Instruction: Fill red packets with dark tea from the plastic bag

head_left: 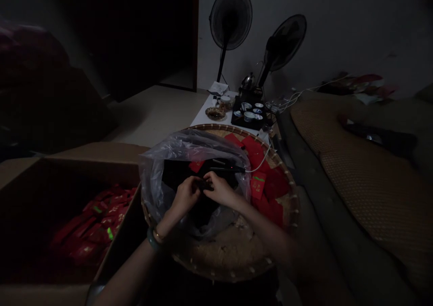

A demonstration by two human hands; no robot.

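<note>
My left hand and my right hand meet over an opened clear plastic bag. Their fingers are pinched together around something small and dark that the dim light hides. Inside the bag lies a black mass whose kind I cannot make out. Just beyond my fingers rests a slim black device with a red light and a white cable. A red packet lies close to it. All this sits on a round woven bamboo tray, with red packets along its right side.
At the left stands an open cardboard box holding several red packets. Beyond the tray, a low table bears a black tea tray with cups. Two fans stand behind. A sofa with a woven mat runs along the right.
</note>
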